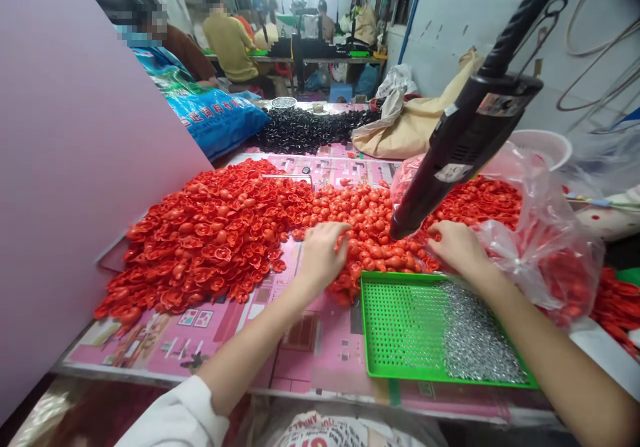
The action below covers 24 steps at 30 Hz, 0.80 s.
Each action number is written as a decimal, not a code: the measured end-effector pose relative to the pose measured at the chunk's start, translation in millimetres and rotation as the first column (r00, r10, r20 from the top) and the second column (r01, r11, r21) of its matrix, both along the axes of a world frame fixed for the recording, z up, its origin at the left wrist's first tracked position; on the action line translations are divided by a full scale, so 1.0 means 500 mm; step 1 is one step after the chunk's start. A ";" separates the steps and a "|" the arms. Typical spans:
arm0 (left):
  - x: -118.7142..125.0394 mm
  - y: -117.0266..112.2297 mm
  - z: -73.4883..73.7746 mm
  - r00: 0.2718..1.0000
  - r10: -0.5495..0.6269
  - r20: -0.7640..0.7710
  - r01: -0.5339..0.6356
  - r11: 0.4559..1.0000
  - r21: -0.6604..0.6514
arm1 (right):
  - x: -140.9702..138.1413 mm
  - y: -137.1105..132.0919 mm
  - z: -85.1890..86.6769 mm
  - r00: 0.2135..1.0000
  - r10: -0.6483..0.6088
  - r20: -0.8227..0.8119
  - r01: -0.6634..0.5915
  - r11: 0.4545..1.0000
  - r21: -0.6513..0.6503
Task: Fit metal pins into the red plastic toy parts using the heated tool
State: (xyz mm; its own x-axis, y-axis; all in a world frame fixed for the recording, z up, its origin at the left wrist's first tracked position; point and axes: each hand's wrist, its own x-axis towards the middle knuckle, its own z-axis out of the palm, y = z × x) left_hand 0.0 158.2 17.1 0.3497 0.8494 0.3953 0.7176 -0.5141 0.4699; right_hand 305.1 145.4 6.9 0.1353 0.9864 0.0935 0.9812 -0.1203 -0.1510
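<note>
While red parts (367,207) lie heaped on desk (333,350) beyond tray (395,333), left hand (324,253) and right hand (457,248) curl either side of screwdriver (457,143); grasp: cannot tell. Step: apparently handling parts; next move calls for secure fingertip hold.

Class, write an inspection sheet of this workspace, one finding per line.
Surface: pink patterned tabletop, partly covered.
Job's things: red shells heaped left; rounded red pieces mid-table; black hanging tool; green tray holding silvery metal bits.
Clutter: blue sack, black pieces and tan sack behind; clear bag at right.
Hands: left hand at the rounded red pieces, right hand near the tool's tip; grasps unclear.
Cables: pale cables by the right-hand wall.
Surroundings: pale panel left; other people behind.
</note>
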 end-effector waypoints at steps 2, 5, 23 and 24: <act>-0.042 0.040 0.000 0.983 0.177 -0.056 -0.178 0.984 -0.013 | -0.003 -0.028 0.009 0.998 -0.005 -0.063 0.010 0.997 0.074; -0.088 0.086 -0.008 0.944 0.299 -0.141 -0.308 0.950 -0.043 | -0.021 -0.073 0.019 0.980 0.012 -0.201 0.023 0.985 0.170; -0.058 -0.114 0.023 0.950 -0.018 0.312 0.121 0.942 -0.314 | -0.278 -0.233 0.046 0.472 0.354 -0.807 -0.057 0.926 0.373; -0.049 -0.136 0.022 0.913 -0.034 0.407 0.200 0.907 -0.372 | -0.286 -0.234 0.045 0.475 0.378 -0.795 -0.091 0.919 0.383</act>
